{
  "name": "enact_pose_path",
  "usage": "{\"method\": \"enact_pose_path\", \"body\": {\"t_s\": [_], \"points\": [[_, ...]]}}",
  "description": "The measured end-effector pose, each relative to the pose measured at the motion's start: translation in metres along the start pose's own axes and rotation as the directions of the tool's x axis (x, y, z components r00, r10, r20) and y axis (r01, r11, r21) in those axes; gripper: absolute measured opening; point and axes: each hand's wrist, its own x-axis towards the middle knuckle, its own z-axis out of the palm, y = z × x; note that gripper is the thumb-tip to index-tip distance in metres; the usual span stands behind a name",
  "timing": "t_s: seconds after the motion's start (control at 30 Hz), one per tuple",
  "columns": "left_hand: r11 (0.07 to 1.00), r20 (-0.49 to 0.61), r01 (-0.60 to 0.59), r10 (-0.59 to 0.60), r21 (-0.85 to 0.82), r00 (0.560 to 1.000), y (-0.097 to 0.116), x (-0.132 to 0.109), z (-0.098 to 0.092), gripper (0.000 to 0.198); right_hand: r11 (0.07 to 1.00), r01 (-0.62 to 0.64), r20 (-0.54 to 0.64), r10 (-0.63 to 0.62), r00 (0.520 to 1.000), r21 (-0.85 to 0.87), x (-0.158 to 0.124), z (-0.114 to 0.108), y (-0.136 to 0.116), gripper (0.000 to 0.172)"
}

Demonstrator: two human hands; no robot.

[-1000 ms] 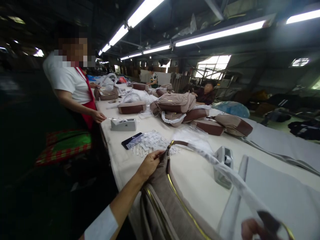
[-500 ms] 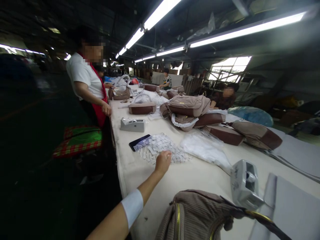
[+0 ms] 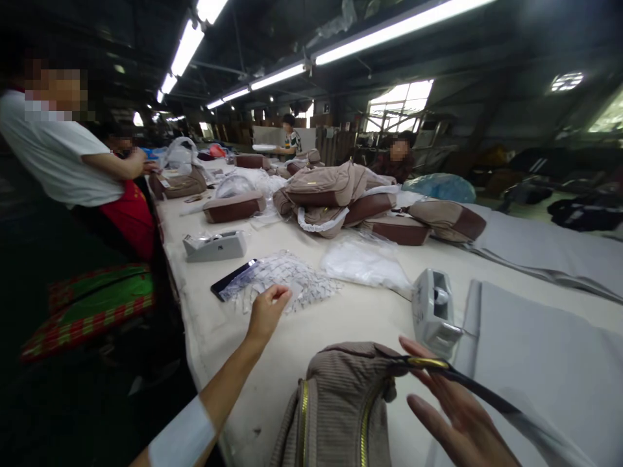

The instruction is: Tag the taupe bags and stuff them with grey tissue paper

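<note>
My left hand (image 3: 267,314) is closed in a pinch on a small white tag (image 3: 294,296), over the near edge of a pile of white tags (image 3: 277,275) with thin strings. A dark phone (image 3: 231,280) lies at that pile's left side. My right hand (image 3: 460,418) is open, thumb and fingers apart, just beside the dark strap (image 3: 479,388) of a taupe ribbed bag (image 3: 335,383). Whether the fingers touch the strap I cannot tell. The bag stands at the table's near edge, with gold zips on its front.
Two tape dispensers (image 3: 217,246) (image 3: 433,308) stand on the white table (image 3: 350,318). Clear plastic bags (image 3: 363,263) lie mid-table before heaped taupe-and-brown bags (image 3: 331,188). Grey sheets (image 3: 540,350) cover the right. A co-worker in a red apron (image 3: 129,220) stands left, beside a green-and-red cushion (image 3: 102,295).
My left hand has drawn back slightly from the pile, a tag now showing in its fingers. My right hand has come into view by the strap. The view has swung right.
</note>
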Motion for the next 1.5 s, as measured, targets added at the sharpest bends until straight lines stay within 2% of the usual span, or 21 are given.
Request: {"method": "enact_pose_path", "body": {"t_s": [0.07, 0.1, 0.13, 0.2, 0.23, 0.3, 0.37, 0.4, 0.43, 0.5, 0.57, 0.6, 0.63, 0.7, 0.77, 0.87, 0.97, 1.03, 1.2, 1.37, 1.5], "points": [[0.995, 0.075, 0.04, -0.033, -0.092, 0.997, 0.019, -0.055, -0.011, 0.029, 0.968, 0.091, 0.172, -0.134, 0.976, 0.233, 0.027, -0.002, -0.006, 0.071], [0.985, 0.154, 0.08, -0.057, -0.152, 0.986, 0.028, -0.083, -0.015, 0.03, 0.939, 0.137, 0.246, -0.22, 0.944, 0.315, 0.039, 0.0, -0.011, 0.07], [0.938, 0.277, 0.203, -0.124, -0.28, 0.953, 0.035, -0.109, -0.017, 0.029, 0.918, 0.157, 0.311, -0.279, 0.908, 0.365, 0.048, 0.003, -0.017, 0.063], [0.862, 0.322, 0.265, -0.127, -0.433, 0.938, 0.044, -0.147, -0.016, 0.029, 0.905, 0.172, 0.398, -0.333, 0.855, 0.389, 0.058, 0.013, -0.028, 0.047], [0.832, 0.338, 0.281, -0.121, -0.478, 0.933, 0.048, -0.156, -0.013, 0.029, 0.91, 0.169, 0.392, -0.323, 0.861, 0.377, 0.059, 0.019, -0.032, 0.041], [0.835, 0.351, 0.261, -0.087, -0.485, 0.932, 0.053, -0.159, 0.0, 0.028, 0.922, 0.175, 0.258, -0.272, 0.927, 0.346, 0.053, 0.03, -0.038, 0.037], [0.869, 0.373, 0.218, -0.042, -0.444, 0.927, 0.058, -0.145, 0.017, 0.026, 0.948, 0.184, 0.015, -0.195, 0.981, 0.261, 0.038, 0.036, -0.04, 0.037], [0.884, 0.384, 0.18, -0.001, -0.431, 0.923, 0.06, -0.136, 0.026, 0.024, 0.966, 0.167, -0.118, -0.146, 0.982, 0.2, 0.028, 0.038, -0.04, 0.036], [0.891, 0.403, 0.144, 0.047, -0.431, 0.914, 0.063, -0.128, 0.035, 0.021, 0.983, 0.128, -0.25, -0.092, 0.964, 0.132, 0.016, 0.039, -0.04, 0.035], [0.883, 0.478, 0.107, 0.142, -0.457, 0.867, 0.067, -0.114, 0.05, 0.018, 1.0, 0.002, -0.476, 0.012, 0.879, 0.029, -0.01, 0.037, -0.038, 0.036], [0.867, 0.551, 0.105, 0.211, -0.486, 0.807, 0.071, -0.108, 0.055, 0.016, 0.996, -0.087, -0.559, 0.081, 0.825, 0.016, -0.035, 0.03, -0.034, 0.042], [0.862, 0.57, 0.105, 0.232, -0.496, 0.788, 0.073, -0.106, 0.054, 0.016, 0.996, -0.087, -0.538, 0.09, 0.838, 0.031, -0.046, 0.023, -0.032, 0.047], [0.857, 0.583, 0.107, 0.246, -0.504, 0.774, 0.075, -0.106, 0.05, 0.016, 0.997, -0.061, -0.48, 0.075, 0.874, 0.045, -0.054, 0.015, -0.03, 0.052], [0.843, 0.618, 0.141, 0.257, -0.52, 0.743, 0.08, -0.107, 0.04, 0.016, 0.998, 0.037, -0.306, -0.021, 0.952, 0.047, -0.062, -0.005, -0.03, 0.059], [0.816, 0.681, 0.23, 0.248, -0.53, 0.689, 0.086, -0.109, 0.029, 0.018, 0.989, 0.146, -0.105, -0.145, 0.984, 0.005, -0.058, -0.027, -0.039, 0.06], [0.753, 0.78, 0.418, 0.197, -0.509, 0.594, 0.092, -0.112, 0.02, 0.026, 0.963, 0.261, 0.241, -0.237, 0.941, -0.072, -0.036, -0.05, -0.062, 0.043], [0.737, 0.815, 0.502, 0.115, -0.453, 0.568, 0.092, -0.116, 0.018, 0.031, 0.949, 0.306, 0.476, -0.237, 0.847, -0.073, -0.016, -0.058, -0.079, 0.023], [0.78, 0.812, 0.477, 0.069, -0.406, 0.579, 0.088, -0.118, 0.018, 0.03, 0.948, 0.314, 0.503, -0.244, 0.829, -0.057, -0.011, -0.057, -0.081, 0.019], [0.854, 0.789, 0.405, 0.01, -0.326, 0.614, 0.083, -0.123, 0.019, 0.026, 0.969, 0.247, 0.39, -0.228, 0.892, 0.001, -0.016, -0.051, -0.067, 0.02], [0.9, 0.766, 0.303, 0.052, -0.314, 0.641, 0.088, -0.125, 0.022, 0.023, 0.966, 0.252, 0.355, -0.254, 0.9, 0.053, -0.017, -0.049, -0.061, 0.02], [0.914, 0.764, 0.264, 0.072, -0.308, 0.641, 0.097, -0.128, 0.025, 0.02, 0.957, 0.278, 0.351, -0.29, 0.89, 0.084, -0.015, -0.047, -0.059, 0.018]]}}
